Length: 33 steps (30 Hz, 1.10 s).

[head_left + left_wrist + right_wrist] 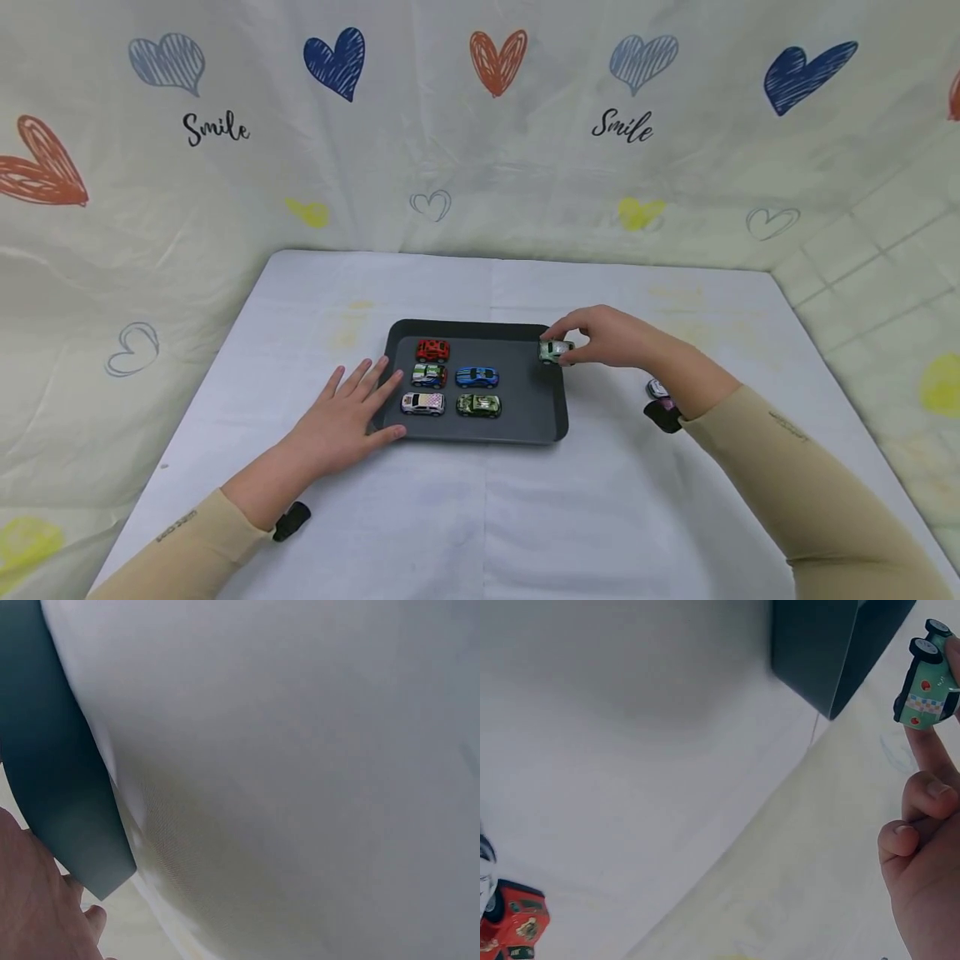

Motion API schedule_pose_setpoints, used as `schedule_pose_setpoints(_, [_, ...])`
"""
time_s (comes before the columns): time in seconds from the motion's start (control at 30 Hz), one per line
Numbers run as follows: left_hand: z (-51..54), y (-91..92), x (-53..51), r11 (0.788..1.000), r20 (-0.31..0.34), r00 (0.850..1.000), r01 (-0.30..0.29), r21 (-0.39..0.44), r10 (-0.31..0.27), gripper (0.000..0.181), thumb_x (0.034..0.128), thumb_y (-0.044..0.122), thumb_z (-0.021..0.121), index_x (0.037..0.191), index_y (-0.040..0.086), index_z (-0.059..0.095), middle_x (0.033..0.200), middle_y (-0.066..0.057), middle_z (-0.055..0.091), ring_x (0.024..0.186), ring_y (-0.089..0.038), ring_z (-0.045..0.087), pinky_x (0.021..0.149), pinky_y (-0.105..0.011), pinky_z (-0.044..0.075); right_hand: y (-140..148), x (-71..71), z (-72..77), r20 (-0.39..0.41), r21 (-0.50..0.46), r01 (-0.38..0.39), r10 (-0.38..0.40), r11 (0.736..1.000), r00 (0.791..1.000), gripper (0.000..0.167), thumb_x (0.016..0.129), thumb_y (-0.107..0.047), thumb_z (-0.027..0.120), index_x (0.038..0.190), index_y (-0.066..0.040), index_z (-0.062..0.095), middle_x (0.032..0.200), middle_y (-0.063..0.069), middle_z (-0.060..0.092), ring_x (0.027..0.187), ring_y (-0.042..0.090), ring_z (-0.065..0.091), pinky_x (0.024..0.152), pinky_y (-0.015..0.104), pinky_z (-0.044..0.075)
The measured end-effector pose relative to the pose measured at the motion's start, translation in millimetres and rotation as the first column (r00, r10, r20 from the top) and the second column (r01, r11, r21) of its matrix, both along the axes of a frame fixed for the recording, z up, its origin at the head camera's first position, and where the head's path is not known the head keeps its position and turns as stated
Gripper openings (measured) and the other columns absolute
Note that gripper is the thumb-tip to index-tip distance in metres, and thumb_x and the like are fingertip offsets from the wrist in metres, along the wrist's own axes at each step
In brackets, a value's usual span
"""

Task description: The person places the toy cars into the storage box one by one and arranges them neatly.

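Observation:
My right hand (611,337) pinches a mint-green toy car (555,351) between thumb and fingers, at the right rim of a dark grey tray (525,417). In the right wrist view that toy car (924,697) shows its wheels and a checked band, clear of the tray corner. My left hand (341,421) lies spread with straight fingers over the tray's left edge. Inside the tray sit a red toy car (432,350), a white, blue and green one below it, a blue toy car (477,377), a white-and-pink toy car (423,404) and a green camouflage toy car (478,406).
Partly hidden under my right forearm is a white and purple toy car (657,389) on the white tablecloth (420,517). The right wrist view has a red toy car (517,919) at lower left, beside part of a white one. A heart-printed curtain (427,150) hangs behind.

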State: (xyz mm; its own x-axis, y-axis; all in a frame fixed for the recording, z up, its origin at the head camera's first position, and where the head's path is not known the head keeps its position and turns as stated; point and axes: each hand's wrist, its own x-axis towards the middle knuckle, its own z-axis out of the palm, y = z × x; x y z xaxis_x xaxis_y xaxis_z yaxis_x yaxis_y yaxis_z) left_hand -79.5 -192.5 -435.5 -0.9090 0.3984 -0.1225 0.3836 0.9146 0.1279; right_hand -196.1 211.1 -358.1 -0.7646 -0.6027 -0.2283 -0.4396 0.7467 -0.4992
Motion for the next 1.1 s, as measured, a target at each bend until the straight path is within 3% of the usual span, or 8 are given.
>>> schedule_pose_setpoints(0.27, [3.2, -1.2, 0.6, 1.0, -0.002, 1.0, 0.004, -0.01, -0.004, 0.086, 0.0929, 0.069, 0.048, 0.159, 0.02, 0.023, 0.166, -0.007, 0.012, 0.151, -0.034, 0.011, 0.12, -0.058, 0.006, -29, -8.4, -1.0, -0.057, 0.064, -0.08, 0.084, 0.995, 0.995, 0.037, 0.088, -0.023, 0.077, 0.125, -0.024, 0.071, 0.119, -0.003, 0.067, 0.111, 0.019, 0.059, 0.093, 0.043, 0.05])
schedule_pose_setpoints(0.6, [2.3, -0.3, -0.6, 1.0, 0.004, 1.0, 0.01, -0.014, -0.01, 0.087, 0.0926, 0.071, 0.045, 0.16, 0.021, 0.023, 0.166, -0.007, 0.011, 0.151, -0.033, 0.011, 0.12, -0.058, 0.006, -73, -19.0, -2.0, -0.083, 0.181, -0.187, 0.205, 0.966, 0.975, 0.037, 0.089, -0.026, 0.076, 0.125, -0.024, 0.07, 0.112, -0.003, 0.067, 0.104, 0.017, 0.059, 0.094, 0.04, 0.049])
schedule_pose_setpoints(1.1, [2.7, 0.5, -0.6, 1.0, 0.005, 1.0, 0.005, -0.019, -0.005, 0.086, 0.0926, 0.069, 0.049, 0.159, 0.021, 0.024, 0.166, -0.007, 0.012, 0.151, -0.033, 0.011, 0.12, -0.058, 0.006, -117, -31.2, -31.4, -0.095, 0.361, -0.237, 0.288, 0.902, 0.953, 0.037, 0.092, -0.025, 0.073, 0.128, -0.02, 0.068, 0.116, 0.0, 0.068, 0.104, 0.018, 0.061, 0.092, 0.037, 0.051])
